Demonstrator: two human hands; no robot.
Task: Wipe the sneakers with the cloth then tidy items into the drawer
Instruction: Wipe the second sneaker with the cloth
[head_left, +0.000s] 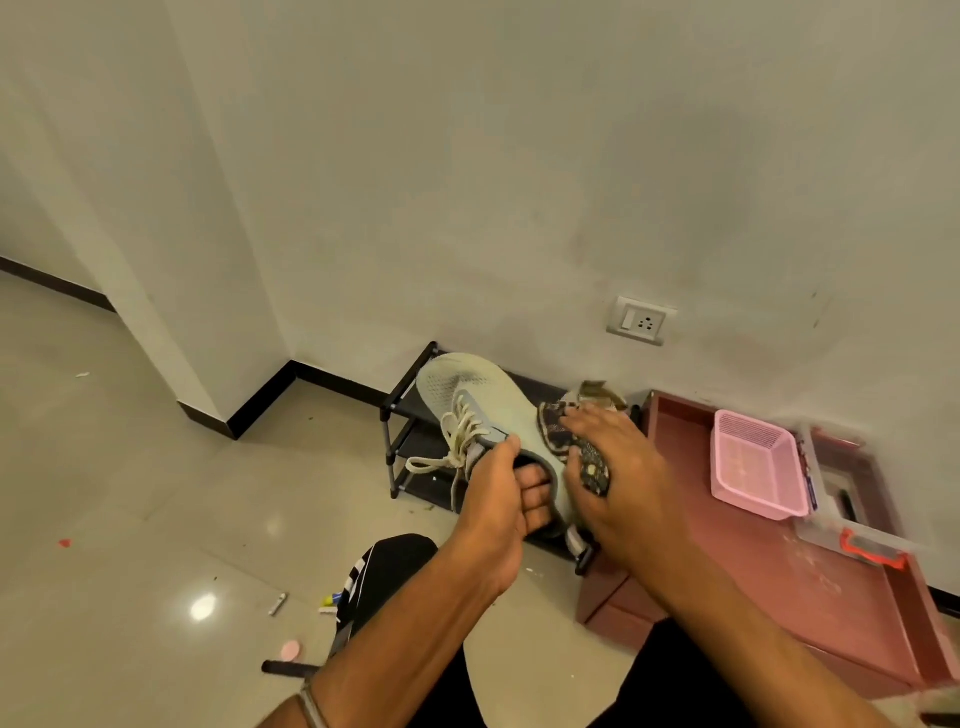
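Observation:
A pale green-grey sneaker (470, 397) with cream laces is held up in front of a black shoe rack (410, 415). My left hand (501, 486) grips it at the collar, thumb on the tongue and fingers inside the opening. My right hand (618, 467) presses a dark patterned cloth (558, 431) against the sneaker's right side, its fingers spread over the cloth. The reddish-brown drawer unit (769, 582) stands on the right against the wall.
On the drawer unit's top sit a pink plastic basket (753, 462) and a clear box with a red latch (862, 540). Small items lie on the tiled floor at lower left: a pink disc (290, 648), a black handle (285, 669), a small tube (277, 604). A wall socket (640, 321) is above.

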